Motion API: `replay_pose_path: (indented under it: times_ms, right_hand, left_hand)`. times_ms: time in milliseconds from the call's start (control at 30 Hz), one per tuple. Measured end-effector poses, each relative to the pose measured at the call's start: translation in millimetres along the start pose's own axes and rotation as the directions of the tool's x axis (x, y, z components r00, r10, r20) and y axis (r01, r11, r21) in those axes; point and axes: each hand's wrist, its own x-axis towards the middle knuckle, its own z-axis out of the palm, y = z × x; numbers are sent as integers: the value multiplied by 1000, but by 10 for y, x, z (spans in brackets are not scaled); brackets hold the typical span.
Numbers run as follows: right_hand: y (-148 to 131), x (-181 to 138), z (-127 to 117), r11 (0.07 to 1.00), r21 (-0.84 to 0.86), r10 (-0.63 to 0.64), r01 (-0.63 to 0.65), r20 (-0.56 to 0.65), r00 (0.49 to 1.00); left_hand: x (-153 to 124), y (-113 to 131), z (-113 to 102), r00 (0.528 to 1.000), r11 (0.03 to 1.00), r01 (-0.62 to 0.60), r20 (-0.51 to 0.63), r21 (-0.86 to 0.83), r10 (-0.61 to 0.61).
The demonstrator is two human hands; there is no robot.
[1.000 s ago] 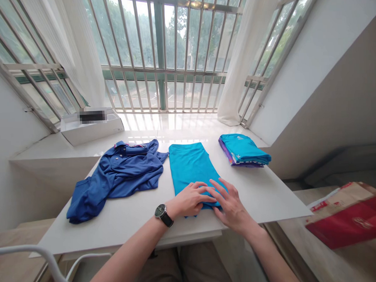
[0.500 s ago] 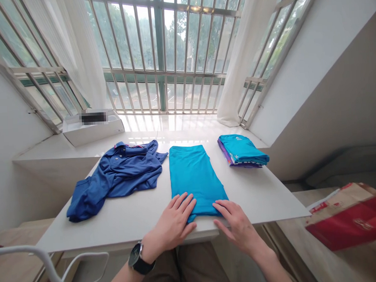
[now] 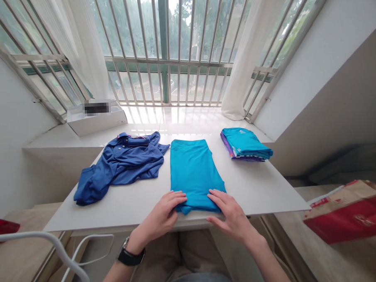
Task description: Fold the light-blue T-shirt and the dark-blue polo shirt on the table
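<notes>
A bright blue garment point(image 3: 195, 165) lies folded into a long panel in the middle of the white table point(image 3: 258, 192), its near end by the table's front edge; which kind of garment it is, I cannot tell. The fingers of my left hand point(image 3: 162, 213) rest on its near left corner, the thumb lower down by the edge. On the near right side, my right hand point(image 3: 231, 213) has its fingertips on the cloth, with the thumb spread away. To the left, a navy polo shirt point(image 3: 126, 162) lies rumpled, collar away from me.
A stack of folded clothes point(image 3: 247, 144), blue on top, sits at the table's far right. On the window sill stands an open white box point(image 3: 100, 123). A red and tan paper bag point(image 3: 349, 211) is at the right; a white curved tube point(image 3: 52, 246) is at lower left.
My left hand has slid left to the near left corner of the blue garment. My right hand has shifted slightly left. The garment's near end lies a little differently, and the view has tilted down.
</notes>
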Motion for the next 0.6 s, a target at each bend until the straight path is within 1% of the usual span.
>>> replay_pose_path:
  times_ms: [67,100,200,267,333,467,600]
  right_hand:
    - [-84,85,-11,999,27,34,-34,-13,999]
    - [-130,138,-4,999,41,27,-26,-16,1000]
    - [-249,313,52,995,77,-62,61,14,998]
    - [-286,417,97,991,90,-105,100,46,993]
    - [-282,493,132,989,104,-112,106,57,992]
    - [-217,568,139,985,152,-88,78,59,994]
    - [-185,598,91,980,198,-46,26,97,994]
  left_hand:
    - [-42,-32,-19,998,995,39,-50,-95,-43]
    - [-56,-37,-24,995,990,55,-71,-128,-65]
    - [-58,-1,-35,992,983,68,-93,-170,-84]
    - [-34,47,-37,992,983,69,-96,-167,-86]
    - [-1,89,-28,988,984,91,-108,-153,-108]
    - [73,121,22,974,981,164,-142,-104,-178]
    - [180,107,54,967,976,207,-137,-74,-215]
